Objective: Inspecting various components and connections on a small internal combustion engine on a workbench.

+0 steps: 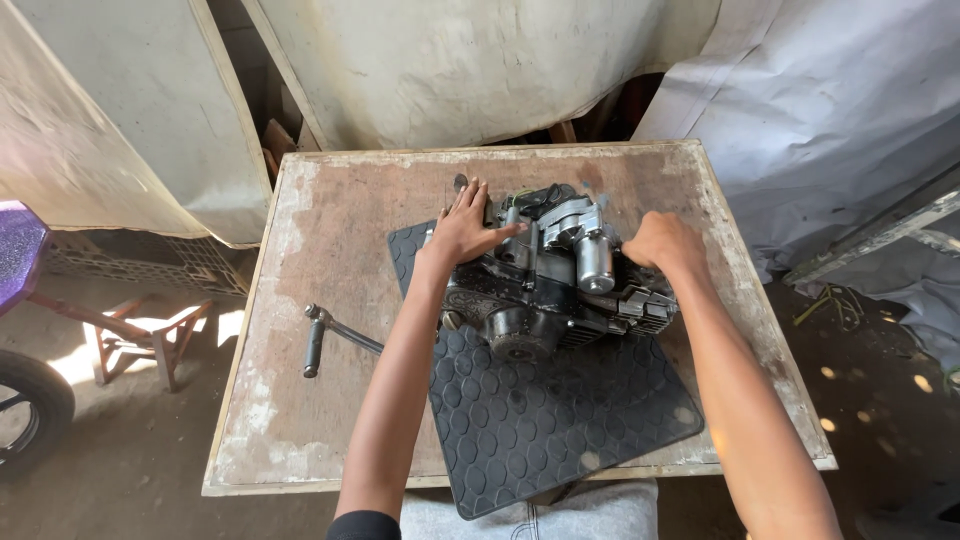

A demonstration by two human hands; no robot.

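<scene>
Rubber mat point(560, 420) lies nearest me on the worktop point(320, 250), carrying the engine point(555, 285). My left hand point(467, 228) rests flat, fingers spread, on its left top; my right hand point(665, 243) curls over its right edge.

— What colours am I getting on the engine point(545, 290)?

— I read it as dark grey to black, with a silver cylinder on top and a bit of green wire at the back.

— And the mat point(560, 410) under it?

— Black, embossed all over in a hexagon pattern.

— The tabletop point(330, 230)?

— I see worn brown, with whitish, flaking patches along the edges. The lever point(330, 338) lying on it is dull grey metal.

— Anything else from my feed?

— Off-white sheets point(450, 60) behind, pale grey tarp point(830, 110) on the right, a glittery purple stool point(15, 250) on the left, brown dirt floor point(130, 450).
</scene>
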